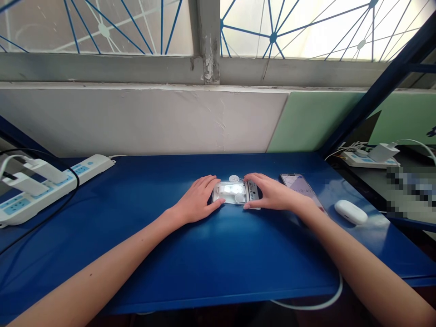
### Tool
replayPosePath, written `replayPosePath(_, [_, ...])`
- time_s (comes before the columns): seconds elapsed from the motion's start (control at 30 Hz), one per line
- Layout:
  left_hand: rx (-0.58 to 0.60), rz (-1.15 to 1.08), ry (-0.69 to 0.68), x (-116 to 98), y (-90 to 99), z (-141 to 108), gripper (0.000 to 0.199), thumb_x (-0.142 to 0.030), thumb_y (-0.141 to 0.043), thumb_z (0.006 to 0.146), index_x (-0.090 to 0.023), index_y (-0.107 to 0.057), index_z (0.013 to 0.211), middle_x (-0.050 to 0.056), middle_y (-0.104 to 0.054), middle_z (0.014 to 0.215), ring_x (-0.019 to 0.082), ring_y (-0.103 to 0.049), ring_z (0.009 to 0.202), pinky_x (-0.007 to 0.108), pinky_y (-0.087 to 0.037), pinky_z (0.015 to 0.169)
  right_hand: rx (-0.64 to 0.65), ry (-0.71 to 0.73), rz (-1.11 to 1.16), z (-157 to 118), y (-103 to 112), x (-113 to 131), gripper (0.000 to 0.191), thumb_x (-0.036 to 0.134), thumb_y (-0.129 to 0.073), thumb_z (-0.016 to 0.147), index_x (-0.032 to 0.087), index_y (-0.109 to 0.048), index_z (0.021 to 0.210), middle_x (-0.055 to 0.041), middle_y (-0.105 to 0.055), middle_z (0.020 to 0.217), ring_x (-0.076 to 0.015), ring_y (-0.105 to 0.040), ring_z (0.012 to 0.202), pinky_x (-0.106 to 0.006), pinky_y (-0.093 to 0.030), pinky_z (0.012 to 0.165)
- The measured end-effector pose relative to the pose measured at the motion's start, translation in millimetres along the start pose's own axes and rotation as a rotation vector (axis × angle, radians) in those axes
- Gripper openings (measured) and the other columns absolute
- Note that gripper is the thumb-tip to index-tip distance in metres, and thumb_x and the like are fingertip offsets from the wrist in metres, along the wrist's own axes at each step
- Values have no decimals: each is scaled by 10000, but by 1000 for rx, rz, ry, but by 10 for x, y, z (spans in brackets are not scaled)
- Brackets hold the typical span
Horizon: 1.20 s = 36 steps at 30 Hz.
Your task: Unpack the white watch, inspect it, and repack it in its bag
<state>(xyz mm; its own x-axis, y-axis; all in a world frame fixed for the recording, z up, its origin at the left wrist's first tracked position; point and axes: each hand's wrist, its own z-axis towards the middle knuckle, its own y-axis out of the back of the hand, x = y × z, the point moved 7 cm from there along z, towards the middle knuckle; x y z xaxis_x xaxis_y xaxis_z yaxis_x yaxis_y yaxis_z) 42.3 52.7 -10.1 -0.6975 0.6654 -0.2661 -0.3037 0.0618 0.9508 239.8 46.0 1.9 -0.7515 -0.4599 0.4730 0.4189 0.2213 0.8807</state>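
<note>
A clear plastic package (229,190) with a printed strip at its right end lies on the blue desk (218,254). My left hand (199,199) rests at its left end, thumb and fingers apart around the edge. At the right end, my right hand (269,193) spans the printed strip between thumb and fingers. A small round clear piece (234,179) shows at the package's far edge. The package's contents are too small and shiny to make out.
A phone (299,183) lies partly behind my right forearm, with a white rounded case (350,212) to its right. On the left is a white power strip (98,164) with chargers and a black cable. A white cable hangs at the front edge.
</note>
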Motion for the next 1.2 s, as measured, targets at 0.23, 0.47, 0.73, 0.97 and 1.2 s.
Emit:
replayPosePath(0.23, [22,-24,33,3,27,7,684,-656,-444,878,-177,-451,1366,115,-399,1479,320,-318,1383,470,-297,1121,20,-2,-3,-5,20,6,781,699,-685,638,230,-511,1238,-128,-561,1275,-330,-524,1174,-427,-468,917])
replayPosePath(0.47, [32,-31,45,3,26,26,705,-671,-463,858,-166,-461,1350,123,-411,1471,322,-323,1379,477,-302,1116,12,15,-17,-12,23,29,758,685,-678,662,227,-504,1241,-128,-565,1262,-326,-530,1163,-431,-466,916])
replayPosePath(0.73, [53,-30,44,38,37,41,719,-708,-464,836,-192,-471,1336,117,-427,1462,330,-356,1357,480,-328,1086,1,24,-22,-13,35,57,736,671,-675,676,219,-518,1235,-131,-577,1244,-327,-546,1130,-431,-475,894])
replayPosePath(0.97, [10,-9,-2,47,90,67,683,-699,-500,818,-216,-498,1302,108,-489,1401,320,-437,1285,452,-368,1042,-4,33,-52,-15,31,64,746,678,-652,699,222,-502,1270,-135,-555,1289,-328,-529,1172,-436,-467,923])
replayPosePath(1.2, [4,-9,-9,58,65,51,694,-701,-489,825,-207,-493,1313,108,-478,1416,325,-400,1319,468,-341,1069,-17,65,-70,-11,27,76,790,677,-653,701,209,-490,1317,-148,-522,1346,-332,-478,1247,-456,-426,1001])
